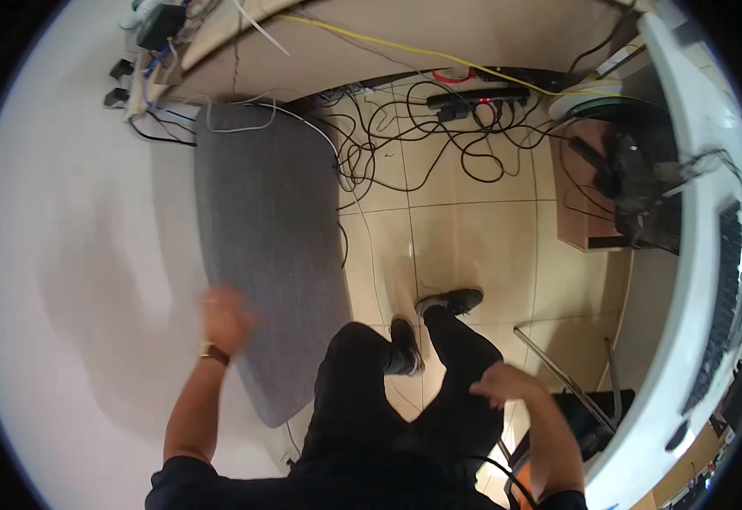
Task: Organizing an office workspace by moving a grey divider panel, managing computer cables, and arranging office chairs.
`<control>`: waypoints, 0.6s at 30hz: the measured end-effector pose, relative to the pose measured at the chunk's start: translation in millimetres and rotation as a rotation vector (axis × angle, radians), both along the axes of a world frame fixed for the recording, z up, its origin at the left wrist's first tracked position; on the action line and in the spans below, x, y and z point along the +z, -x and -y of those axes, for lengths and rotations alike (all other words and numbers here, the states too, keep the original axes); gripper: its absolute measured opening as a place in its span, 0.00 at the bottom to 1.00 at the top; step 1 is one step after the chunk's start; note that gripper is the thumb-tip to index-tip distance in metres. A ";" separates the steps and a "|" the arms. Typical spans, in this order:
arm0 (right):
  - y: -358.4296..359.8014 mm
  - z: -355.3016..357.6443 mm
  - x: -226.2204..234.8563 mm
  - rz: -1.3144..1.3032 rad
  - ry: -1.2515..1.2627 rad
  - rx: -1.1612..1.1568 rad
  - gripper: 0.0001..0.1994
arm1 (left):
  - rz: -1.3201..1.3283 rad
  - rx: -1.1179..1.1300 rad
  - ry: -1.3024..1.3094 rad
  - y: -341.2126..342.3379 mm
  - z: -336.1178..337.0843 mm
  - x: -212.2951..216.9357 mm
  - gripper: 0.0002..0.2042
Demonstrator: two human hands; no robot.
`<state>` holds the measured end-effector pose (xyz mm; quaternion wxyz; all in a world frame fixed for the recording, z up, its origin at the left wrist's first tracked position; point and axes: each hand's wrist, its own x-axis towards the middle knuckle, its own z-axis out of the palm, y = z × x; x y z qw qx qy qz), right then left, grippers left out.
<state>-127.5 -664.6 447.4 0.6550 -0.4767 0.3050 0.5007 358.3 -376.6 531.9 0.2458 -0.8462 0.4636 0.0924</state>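
Reaching toward the grey fabric panel (269,246), the blurred left hand (224,316) looks open, the right hand (507,382) empty beside it; steadying the panel's near edge seems advisable.

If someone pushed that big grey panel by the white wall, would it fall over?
Probably it would tip rather than bend: the grey fabric-covered panel looks flat, stiff and thin, standing on edge against the white wall. Its cloth face likely grips well. The left hand is at its edge, blurred.
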 end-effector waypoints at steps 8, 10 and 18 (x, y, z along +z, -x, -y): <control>-83.9 116.2 -289.1 0.296 0.977 0.072 0.25 | 0.915 0.452 -0.503 -91.0 -13.2 14.6 0.37; -116.1 112.6 -330.7 -0.119 0.864 0.012 0.40 | 0.997 0.536 -0.613 -83.3 0.0 1.4 0.38; -177.4 23.2 -452.4 -0.591 0.776 -0.128 0.76 | 1.124 -0.376 -0.018 -141.2 -89.1 -14.9 0.40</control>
